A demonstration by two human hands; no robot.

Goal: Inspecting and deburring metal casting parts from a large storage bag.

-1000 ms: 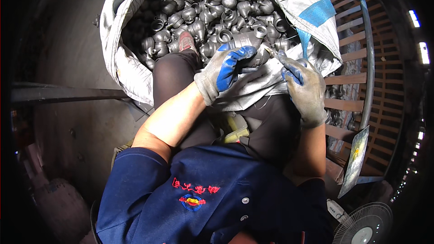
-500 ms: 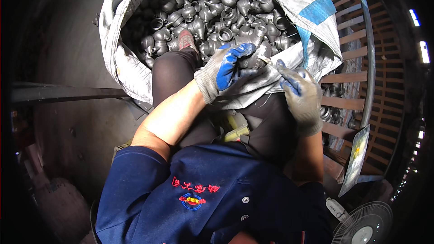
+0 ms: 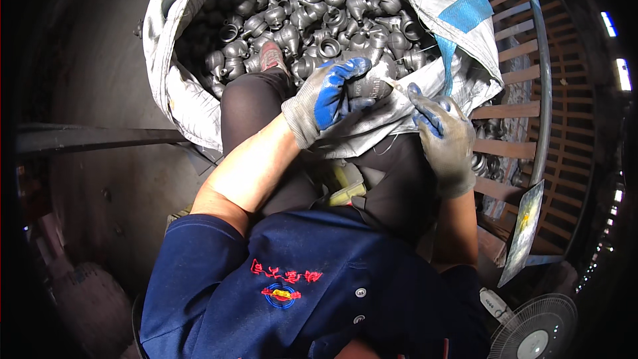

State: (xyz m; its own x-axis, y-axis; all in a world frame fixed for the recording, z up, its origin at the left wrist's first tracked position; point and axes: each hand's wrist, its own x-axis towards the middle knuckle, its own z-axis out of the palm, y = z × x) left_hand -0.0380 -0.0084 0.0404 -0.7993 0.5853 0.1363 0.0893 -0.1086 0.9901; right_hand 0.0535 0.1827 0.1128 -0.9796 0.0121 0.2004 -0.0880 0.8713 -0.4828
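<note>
My left hand, in a grey glove with a blue palm, grips a dark grey bulb-shaped fitting over the near edge of a white woven bulk bag. The fitting's right end is whitish. My right hand, gloved the same way, is closed just to the right of it. A thin pale piece runs from its fingertips toward the whitish end; what kind of thing it is I cannot make out. Many similar dark grey fittings fill the bag.
Blue straps are sewn to the bag. Right of it stands a slatted rack with a curved metal post and a hanging plate. A fan sits at lower right. A dark bar crosses at left.
Both hands stay close together at the fitting. The left hand has shifted slightly left and down, and the fitting appears turned a little. The right hand has barely moved.
</note>
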